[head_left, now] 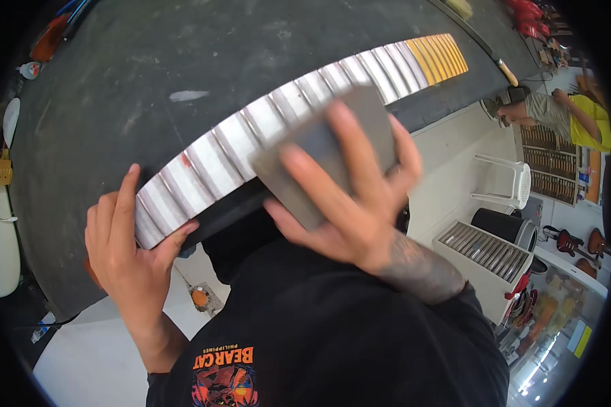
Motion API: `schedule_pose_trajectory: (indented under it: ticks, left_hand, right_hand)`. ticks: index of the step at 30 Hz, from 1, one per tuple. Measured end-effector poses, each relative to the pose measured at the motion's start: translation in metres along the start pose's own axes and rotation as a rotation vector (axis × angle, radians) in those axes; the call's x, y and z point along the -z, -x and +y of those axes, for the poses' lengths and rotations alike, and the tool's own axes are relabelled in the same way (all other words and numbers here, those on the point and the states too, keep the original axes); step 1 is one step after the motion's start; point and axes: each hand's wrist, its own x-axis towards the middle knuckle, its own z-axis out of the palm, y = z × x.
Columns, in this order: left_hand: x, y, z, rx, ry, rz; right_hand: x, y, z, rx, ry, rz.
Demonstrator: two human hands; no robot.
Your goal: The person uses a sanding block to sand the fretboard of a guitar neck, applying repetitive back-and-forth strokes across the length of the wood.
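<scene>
A long fretted guitar neck (227, 146) runs across the dark bench from near left to far right, curved by the lens. Silvery-white strips cover the spaces between its frets, and yellow strips cover the far right end. My left hand (125, 237) grips the near end, thumb on the close edge and fingers along the opposite one. My right hand (353, 210) holds a flat grey-brown sanding block (312, 169) with spread fingers, over the middle of the neck. Block and fingers are blurred; whether the block's underside touches the frets is hidden.
The dark benchtop (102, 88) stretches behind the neck. At its far right lies a long thin tool with a wooden handle (506, 71). A white plastic stool (506, 180), a slotted rack (482, 247) and a person in a yellow shirt (590, 122) are off to the right.
</scene>
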Motion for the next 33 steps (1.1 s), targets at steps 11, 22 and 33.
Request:
schedule_pose_trajectory:
  ticks: [11, 22, 33]
  left_hand:
    - [0.001, -0.001, -0.003, -0.019, -0.025, -0.001]
    - [-0.001, 0.001, -0.005, -0.013, -0.003, 0.000]
    - [0.001, 0.002, -0.006, 0.007, 0.027, 0.002]
  right_hand:
    - [-0.001, -0.008, -0.014, -0.039, 0.043, -0.095]
    - [-0.014, -0.022, -0.021, -0.030, 0.037, -0.091]
    - [-0.017, -0.029, -0.037, -0.045, 0.075, -0.119]
